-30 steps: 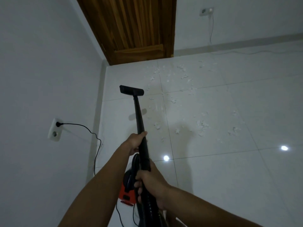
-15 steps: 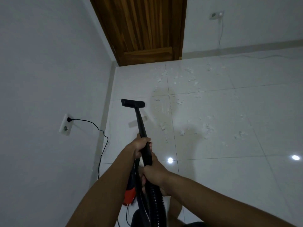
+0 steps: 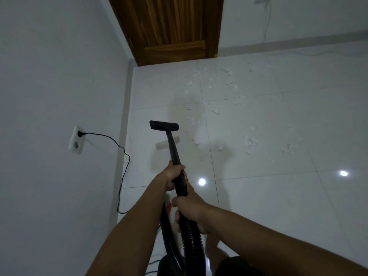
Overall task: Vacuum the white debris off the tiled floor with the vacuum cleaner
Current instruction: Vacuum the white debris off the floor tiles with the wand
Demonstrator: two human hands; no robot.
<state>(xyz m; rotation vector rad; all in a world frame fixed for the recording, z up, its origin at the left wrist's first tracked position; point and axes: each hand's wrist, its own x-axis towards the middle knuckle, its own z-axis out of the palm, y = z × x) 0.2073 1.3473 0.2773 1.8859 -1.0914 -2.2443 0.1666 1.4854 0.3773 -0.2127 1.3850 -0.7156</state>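
Observation:
I hold a black vacuum wand (image 3: 173, 148) with both hands. My left hand (image 3: 172, 177) grips the tube higher up; my right hand (image 3: 190, 208) grips it lower, where the ribbed hose (image 3: 191, 242) begins. The flat black nozzle (image 3: 163, 125) hangs a little above the white tiled floor (image 3: 268, 196), its shadow below it. White debris (image 3: 251, 142) lies scattered to the right of the nozzle and further off toward the door. The vacuum's orange and black body (image 3: 168, 211) shows only in part behind my arms.
A white wall (image 3: 59, 76) runs along the left, with a socket (image 3: 76, 143) and a black cord (image 3: 123, 156) hanging to the floor. A wooden door (image 3: 171, 28) stands at the far corner. Another socket and thin cable sit on the back wall (image 3: 266, 20).
The nozzle has drawn back toward me and slightly left, away from the debris near the door. My hands have come closer together on the wand. The view has tilted down.

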